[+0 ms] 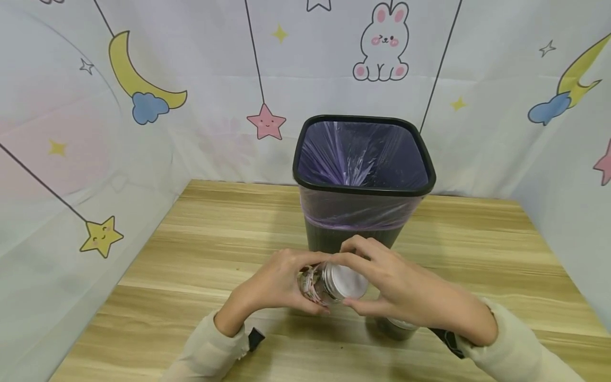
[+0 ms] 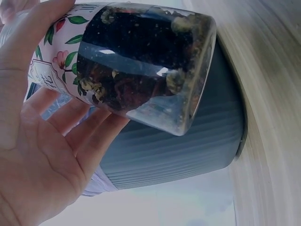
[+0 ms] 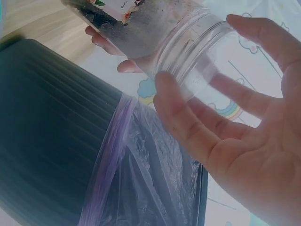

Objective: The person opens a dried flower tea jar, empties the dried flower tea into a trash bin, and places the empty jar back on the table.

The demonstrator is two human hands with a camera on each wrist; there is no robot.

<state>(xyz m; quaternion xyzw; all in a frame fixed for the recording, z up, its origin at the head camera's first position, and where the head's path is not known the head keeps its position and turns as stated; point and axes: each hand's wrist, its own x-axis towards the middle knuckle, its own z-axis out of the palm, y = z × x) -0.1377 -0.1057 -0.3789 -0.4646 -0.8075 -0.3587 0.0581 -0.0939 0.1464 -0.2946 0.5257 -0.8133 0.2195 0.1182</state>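
My left hand (image 1: 281, 281) grips a clear jar (image 2: 141, 66) round its side, over a pink label with flowers and green leaves. Dark dried bits and small pale blossoms lie inside the jar, which is tilted with its lidded end toward the right hand. Around the pale lid (image 1: 350, 281) my right hand (image 1: 386, 281) has its thumb and fingers curled, pinching the edge from both sides. In the right wrist view the fingertips sit at the ringed, see-through end of the jar. Both hands are close in front of the bin.
A dark bin (image 1: 353, 241) with a black rim and a purple bag lining stands on the wood-grain table (image 1: 200, 239) just behind the hands. Another round container (image 1: 401, 328) stands under the right hand, partly hidden. Printed white cloth (image 1: 215, 63) encloses the back and sides.
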